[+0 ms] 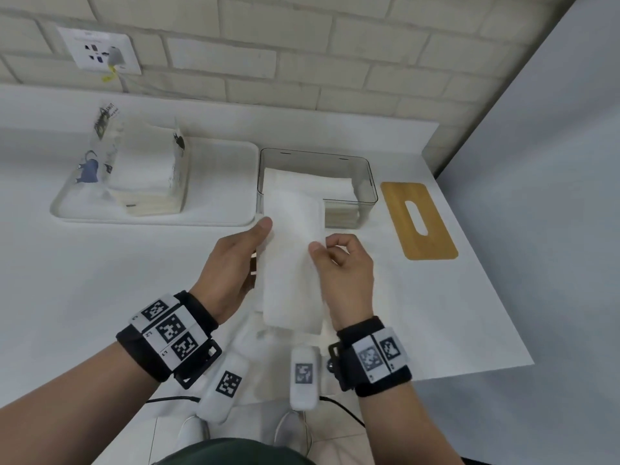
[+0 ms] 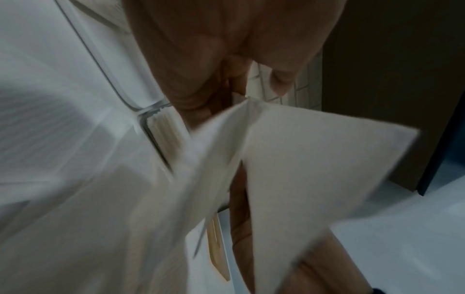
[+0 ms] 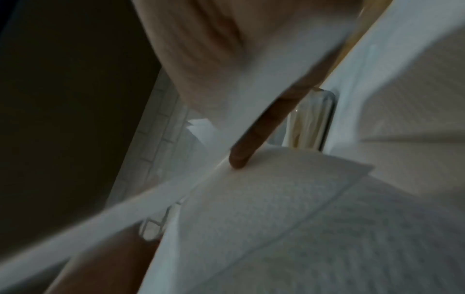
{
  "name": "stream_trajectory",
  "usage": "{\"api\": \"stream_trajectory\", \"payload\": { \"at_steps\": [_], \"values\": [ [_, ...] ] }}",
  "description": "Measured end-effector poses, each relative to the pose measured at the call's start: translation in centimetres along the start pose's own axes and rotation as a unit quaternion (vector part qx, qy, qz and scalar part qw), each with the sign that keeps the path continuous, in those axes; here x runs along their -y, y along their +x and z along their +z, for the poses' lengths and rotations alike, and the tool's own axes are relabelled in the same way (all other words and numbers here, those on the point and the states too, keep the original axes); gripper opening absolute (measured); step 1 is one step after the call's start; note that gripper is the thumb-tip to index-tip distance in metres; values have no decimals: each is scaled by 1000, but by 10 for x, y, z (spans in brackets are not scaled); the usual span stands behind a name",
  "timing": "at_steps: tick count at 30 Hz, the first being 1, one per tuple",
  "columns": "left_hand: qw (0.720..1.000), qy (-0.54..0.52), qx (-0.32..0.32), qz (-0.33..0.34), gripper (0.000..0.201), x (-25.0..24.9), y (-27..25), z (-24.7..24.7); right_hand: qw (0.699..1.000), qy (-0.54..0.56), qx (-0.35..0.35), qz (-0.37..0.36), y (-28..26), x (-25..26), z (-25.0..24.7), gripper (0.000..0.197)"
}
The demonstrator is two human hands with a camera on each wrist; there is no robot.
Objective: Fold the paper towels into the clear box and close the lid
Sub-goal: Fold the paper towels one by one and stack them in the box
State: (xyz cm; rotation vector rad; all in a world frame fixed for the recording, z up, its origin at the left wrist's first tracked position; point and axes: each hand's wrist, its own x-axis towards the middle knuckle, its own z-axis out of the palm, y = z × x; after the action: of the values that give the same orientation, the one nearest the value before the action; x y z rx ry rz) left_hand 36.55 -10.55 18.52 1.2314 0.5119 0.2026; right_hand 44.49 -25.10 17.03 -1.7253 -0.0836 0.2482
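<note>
A white folded paper towel [image 1: 291,263] hangs in front of the clear box [image 1: 367,182], held between both hands. My left hand [image 1: 235,260] grips its left edge, thumb on top near the upper corner. My right hand [image 1: 342,260] pinches its right edge between thumb and curled fingers. The clear box stands open with folded towels [image 1: 322,182] inside. The wooden lid [image 1: 419,221] with a slot lies flat to the right of the box. The towel [image 2: 302,169] fills the left wrist view, and the towel [image 3: 276,218] also fills the blurred right wrist view.
A white tray [image 1: 221,182] on the left holds an opened pack of paper towels [image 1: 144,169]. A brick wall with a socket [image 1: 100,52] stands behind. The white counter ends at an edge [image 1: 496,297] on the right.
</note>
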Motion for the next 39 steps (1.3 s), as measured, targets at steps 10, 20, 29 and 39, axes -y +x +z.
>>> {"api": "stream_trajectory", "payload": {
  "at_steps": [10,20,29,39],
  "values": [
    [980,158,-63,107,13,3,9,-33,934,-356,6,-40,23,-34,-65,30],
    [978,169,-85,86,24,-17,9,-53,904,-410,50,109,36,-69,-100,48],
    [985,153,-55,65,32,-23,2,-45,931,-356,-9,81,39,-66,-111,29],
    [969,228,-25,88,22,-28,9,-38,917,-385,-22,-103,16,-21,-117,11]
  ]
}}
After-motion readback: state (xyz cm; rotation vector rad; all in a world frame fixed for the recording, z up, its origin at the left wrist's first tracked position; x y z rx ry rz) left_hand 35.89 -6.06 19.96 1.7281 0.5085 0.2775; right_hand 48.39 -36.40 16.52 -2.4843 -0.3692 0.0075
